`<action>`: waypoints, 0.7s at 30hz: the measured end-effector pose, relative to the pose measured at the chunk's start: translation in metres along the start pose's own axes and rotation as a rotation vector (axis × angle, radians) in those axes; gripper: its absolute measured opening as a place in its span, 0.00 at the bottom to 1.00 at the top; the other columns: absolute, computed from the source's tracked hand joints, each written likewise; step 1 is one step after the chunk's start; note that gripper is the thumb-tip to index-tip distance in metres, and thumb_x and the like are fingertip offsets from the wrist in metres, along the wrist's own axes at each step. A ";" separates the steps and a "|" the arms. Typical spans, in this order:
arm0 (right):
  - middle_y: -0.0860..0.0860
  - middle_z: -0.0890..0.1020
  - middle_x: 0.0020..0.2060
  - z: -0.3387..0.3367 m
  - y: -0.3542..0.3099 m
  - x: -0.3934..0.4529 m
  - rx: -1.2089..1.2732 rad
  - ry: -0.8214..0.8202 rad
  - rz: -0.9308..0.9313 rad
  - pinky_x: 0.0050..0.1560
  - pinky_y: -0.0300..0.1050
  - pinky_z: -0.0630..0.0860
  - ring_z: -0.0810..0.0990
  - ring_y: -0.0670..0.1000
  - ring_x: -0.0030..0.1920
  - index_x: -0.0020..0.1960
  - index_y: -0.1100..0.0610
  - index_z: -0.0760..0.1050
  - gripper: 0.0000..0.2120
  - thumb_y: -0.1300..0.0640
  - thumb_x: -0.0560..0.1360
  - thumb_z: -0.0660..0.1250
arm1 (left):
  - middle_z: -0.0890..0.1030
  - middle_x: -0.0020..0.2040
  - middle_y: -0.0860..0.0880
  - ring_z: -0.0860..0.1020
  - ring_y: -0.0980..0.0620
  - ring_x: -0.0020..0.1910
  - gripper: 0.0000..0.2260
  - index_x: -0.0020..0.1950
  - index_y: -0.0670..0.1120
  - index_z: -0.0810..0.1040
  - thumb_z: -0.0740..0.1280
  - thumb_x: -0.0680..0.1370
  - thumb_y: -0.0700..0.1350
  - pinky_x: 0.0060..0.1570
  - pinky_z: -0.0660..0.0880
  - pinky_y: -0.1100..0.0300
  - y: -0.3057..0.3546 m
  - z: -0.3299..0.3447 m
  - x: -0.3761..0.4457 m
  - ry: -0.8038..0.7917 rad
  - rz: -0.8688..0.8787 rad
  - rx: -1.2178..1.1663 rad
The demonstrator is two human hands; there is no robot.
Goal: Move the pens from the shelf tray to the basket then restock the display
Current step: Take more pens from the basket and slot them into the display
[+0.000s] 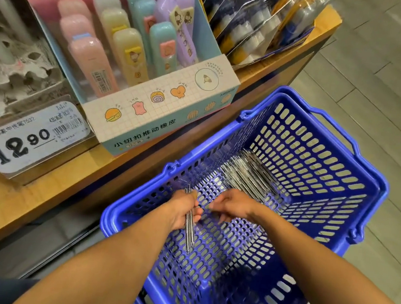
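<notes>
Left hand (184, 208) gripping pens (189, 228), inside basket (314, 242)

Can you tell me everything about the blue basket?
The blue basket looks like plastic, with oval holes all over its walls and floor and a thick rim. A handle is folded down on its far side. It stands beside the wooden shelf. A pile of silvery pens lies at its far end. Both hands are inside: the left hand holds a few pens, and the right hand reaches in beside it.
</notes>
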State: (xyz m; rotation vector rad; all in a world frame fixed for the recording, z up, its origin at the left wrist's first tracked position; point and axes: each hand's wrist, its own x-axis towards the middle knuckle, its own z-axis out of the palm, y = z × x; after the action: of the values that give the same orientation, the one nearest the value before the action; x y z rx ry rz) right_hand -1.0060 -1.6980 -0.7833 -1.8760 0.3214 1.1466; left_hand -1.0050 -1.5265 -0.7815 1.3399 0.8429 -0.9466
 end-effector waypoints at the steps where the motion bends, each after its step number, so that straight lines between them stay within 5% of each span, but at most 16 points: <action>1: 0.56 0.84 0.43 -0.009 0.006 0.006 -0.136 0.228 0.027 0.41 0.41 0.81 0.84 0.54 0.43 0.51 0.61 0.78 0.09 0.55 0.76 0.70 | 0.71 0.34 0.48 0.72 0.53 0.29 0.07 0.49 0.43 0.70 0.59 0.85 0.45 0.30 0.74 0.58 0.000 -0.001 0.000 -0.004 -0.006 0.002; 2: 0.57 0.83 0.47 -0.014 0.013 0.010 -0.297 0.439 0.073 0.47 0.45 0.80 0.83 0.57 0.48 0.55 0.61 0.76 0.10 0.56 0.77 0.69 | 0.70 0.33 0.48 0.70 0.53 0.28 0.08 0.48 0.43 0.70 0.59 0.85 0.45 0.28 0.74 0.58 0.000 -0.002 0.000 -0.013 -0.011 0.006; 4: 0.59 0.80 0.53 -0.017 0.025 0.015 -0.525 0.604 0.162 0.52 0.50 0.78 0.80 0.59 0.53 0.63 0.62 0.69 0.15 0.62 0.77 0.66 | 0.69 0.29 0.49 0.68 0.53 0.26 0.09 0.46 0.43 0.69 0.59 0.84 0.46 0.25 0.72 0.59 -0.001 -0.002 0.000 -0.033 -0.014 0.019; 10: 0.59 0.81 0.54 -0.001 0.041 0.030 -0.781 0.552 0.283 0.44 0.45 0.77 0.82 0.57 0.52 0.64 0.64 0.67 0.18 0.64 0.76 0.68 | 0.70 0.30 0.49 0.67 0.54 0.27 0.08 0.45 0.43 0.72 0.60 0.83 0.39 0.27 0.71 0.60 -0.002 -0.001 0.003 -0.046 -0.034 0.015; 21: 0.59 0.80 0.53 0.004 0.045 0.029 -0.596 0.430 0.333 0.45 0.46 0.76 0.79 0.57 0.48 0.57 0.63 0.73 0.10 0.61 0.78 0.66 | 0.75 0.35 0.46 0.71 0.53 0.30 0.08 0.48 0.40 0.73 0.57 0.84 0.36 0.30 0.73 0.61 -0.001 0.000 0.002 -0.008 -0.058 0.047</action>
State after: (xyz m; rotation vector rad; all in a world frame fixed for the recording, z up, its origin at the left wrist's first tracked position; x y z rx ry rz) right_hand -1.0201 -1.7145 -0.8325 -2.6825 0.5975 1.1215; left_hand -1.0052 -1.5264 -0.7838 1.3573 0.8619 -1.0227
